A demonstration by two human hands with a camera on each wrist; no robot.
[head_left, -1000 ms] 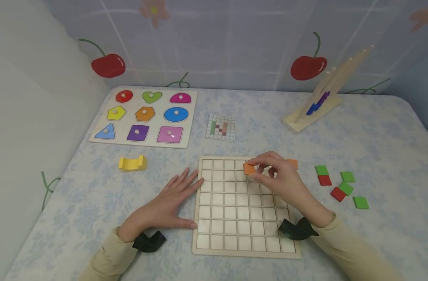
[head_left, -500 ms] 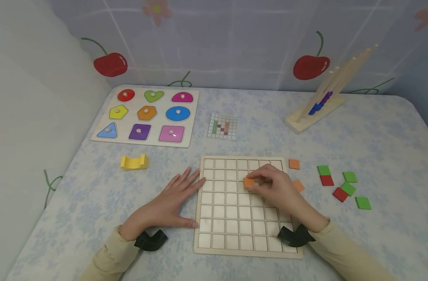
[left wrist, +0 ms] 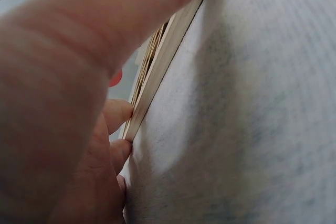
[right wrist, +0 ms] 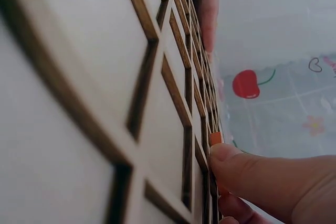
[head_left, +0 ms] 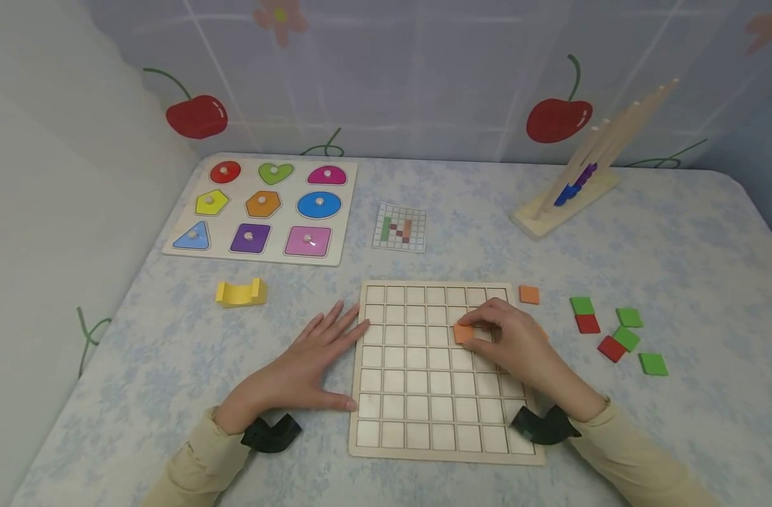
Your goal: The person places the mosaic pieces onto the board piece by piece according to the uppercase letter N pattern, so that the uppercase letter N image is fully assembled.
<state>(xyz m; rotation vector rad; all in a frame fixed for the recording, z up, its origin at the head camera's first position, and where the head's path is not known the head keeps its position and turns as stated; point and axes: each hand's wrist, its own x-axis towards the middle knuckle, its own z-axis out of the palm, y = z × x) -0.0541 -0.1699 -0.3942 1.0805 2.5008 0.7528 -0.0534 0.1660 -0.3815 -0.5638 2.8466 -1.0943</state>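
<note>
A pale wooden grid board (head_left: pixel 418 407) lies flat on the table in the head view. My right hand (head_left: pixel 515 345) pinches a small orange square tile (head_left: pixel 463 333) between thumb and fingers over a square in its upper right part. From the right wrist, the tile (right wrist: pixel 216 138) shows as a thin orange edge at the grid; how deep it sits is unclear. My left hand (head_left: pixel 297 377) lies with spread fingers along the board's left side. In the left wrist view, fingertips (left wrist: pixel 123 114) and thumb touch the board's edge (left wrist: pixel 167 59).
Right of the board lie a loose orange tile (head_left: pixel 529 294), another mostly behind my hand, and several green (head_left: pixel 653 364) and red tiles (head_left: pixel 587 324). Beyond are a printed pattern card (head_left: pixel 399 227), a knobbed shape puzzle (head_left: pixel 278 243), a yellow block (head_left: pixel 241 293) and a peg stand (head_left: pixel 563 201).
My right hand has brought the orange tile nearer over the grid, then a little to the right. My left hand has stayed at the board's left edge.
</note>
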